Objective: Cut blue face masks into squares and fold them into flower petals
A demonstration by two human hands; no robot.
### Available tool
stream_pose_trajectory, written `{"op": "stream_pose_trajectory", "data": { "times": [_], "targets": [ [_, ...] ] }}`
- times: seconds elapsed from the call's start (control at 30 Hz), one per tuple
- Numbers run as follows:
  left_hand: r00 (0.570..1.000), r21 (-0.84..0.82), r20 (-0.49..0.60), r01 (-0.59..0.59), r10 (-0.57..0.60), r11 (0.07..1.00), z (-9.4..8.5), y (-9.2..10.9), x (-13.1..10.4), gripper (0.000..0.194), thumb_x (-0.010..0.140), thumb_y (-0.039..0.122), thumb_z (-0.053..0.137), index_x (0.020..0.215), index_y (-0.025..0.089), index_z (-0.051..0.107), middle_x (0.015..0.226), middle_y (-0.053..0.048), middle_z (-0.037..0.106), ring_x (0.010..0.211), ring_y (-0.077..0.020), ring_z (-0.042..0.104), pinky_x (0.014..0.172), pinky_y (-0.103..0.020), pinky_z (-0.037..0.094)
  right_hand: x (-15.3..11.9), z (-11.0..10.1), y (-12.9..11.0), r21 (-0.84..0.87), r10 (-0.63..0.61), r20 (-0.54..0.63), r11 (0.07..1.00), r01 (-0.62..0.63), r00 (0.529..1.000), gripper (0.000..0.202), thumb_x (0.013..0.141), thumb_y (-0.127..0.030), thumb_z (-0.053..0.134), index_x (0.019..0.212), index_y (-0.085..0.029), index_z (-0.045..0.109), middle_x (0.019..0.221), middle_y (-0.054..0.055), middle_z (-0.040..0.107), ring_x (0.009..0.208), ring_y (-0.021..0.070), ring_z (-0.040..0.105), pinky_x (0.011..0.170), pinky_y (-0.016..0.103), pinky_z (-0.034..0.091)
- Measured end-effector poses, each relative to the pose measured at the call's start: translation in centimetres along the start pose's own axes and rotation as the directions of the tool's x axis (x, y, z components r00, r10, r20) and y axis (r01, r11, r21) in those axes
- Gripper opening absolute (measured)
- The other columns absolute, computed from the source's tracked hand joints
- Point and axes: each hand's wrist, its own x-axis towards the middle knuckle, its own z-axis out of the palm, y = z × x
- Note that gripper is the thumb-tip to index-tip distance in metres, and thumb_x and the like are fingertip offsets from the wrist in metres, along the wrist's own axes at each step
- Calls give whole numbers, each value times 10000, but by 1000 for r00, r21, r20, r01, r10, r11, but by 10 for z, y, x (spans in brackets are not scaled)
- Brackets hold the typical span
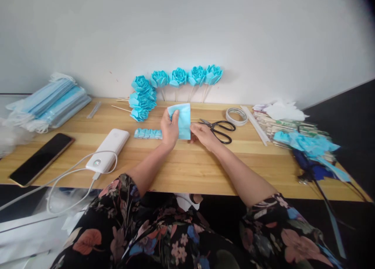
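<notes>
A light blue sheet [184, 122] is held up over the middle of the wooden table. My left hand [170, 127] grips its left side, thumb on the front. At its lower right edge, the fingers of my right hand [202, 135] are pinched together on the sheet. Just left of my left hand lies a pleated blue strip [147, 134], its right end hidden by that hand. Black-handled scissors [220, 129] rest right beside my right hand. Several blue flowers [178, 77] on sticks stand against the wall, and more blue flowers [142, 99] are bunched at their left.
Left: blue masks [55, 103], a phone [42, 159] and a white power bank [108, 150] with a cable. Right: a tape roll [236, 116], white strips [255, 125], and a pile of papers [281, 130] with blue scraps [307, 143]. The table's front edge [187, 191] is near my body.
</notes>
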Motion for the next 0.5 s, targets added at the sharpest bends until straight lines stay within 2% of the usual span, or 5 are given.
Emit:
{"op": "stream_pose_trajectory", "data": {
  "times": [0.07, 0.13, 0.2, 0.3, 0.5],
  "targets": [
    [1000, -5, 20, 7, -7, 1000, 2, 4, -5, 112, 944, 271, 590, 870, 187, 592, 793, 5, 642, 758, -139, 589, 735, -237, 452, -1, 6, -2, 21, -90, -158, 995, 95, 983, 580, 869, -779, 478, 727, -220, 533, 678, -3, 566, 618, 147, 538, 586, 272, 435],
    [999, -10, 34, 12, -12, 1000, 5, 7, -11, 113, 940, 272, 596, 871, 183, 597, 797, 0, 649, 758, -141, 600, 733, -238, 460, -3, 14, -6, -80, -194, -316, 981, 177, 929, 589, 877, -773, 481, 662, -228, 422, 636, -22, 456, 623, 138, 455, 589, 270, 389],
    [999, -14, 35, 22, -22, 1000, 7, 10, -15, 108, 934, 263, 604, 864, 182, 597, 793, -1, 652, 759, -143, 607, 729, -238, 464, -4, 21, -11, -216, -271, -422, 957, 194, 865, 613, 878, -769, 486, 626, -231, 334, 606, -32, 354, 613, 131, 367, 578, 278, 335],
    [998, -22, 42, 46, -45, 999, 9, 10, -17, 99, 928, 259, 614, 862, 185, 603, 797, 0, 663, 769, -142, 614, 732, -235, 473, -5, 26, -15, -334, -318, -488, 929, 162, 813, 621, 892, -756, 472, 601, -236, 296, 577, -38, 296, 595, 129, 311, 561, 289, 291],
    [996, -64, 77, 42, -37, 997, 9, 8, -15, 130, 931, 293, 612, 858, 186, 612, 798, -7, 667, 756, -139, 612, 721, -233, 481, -7, 26, -13, -402, -378, -531, 900, 167, 759, 577, 933, -680, 463, 599, -243, 292, 556, -39, 316, 584, 135, 312, 565, 292, 302]
  ]
}}
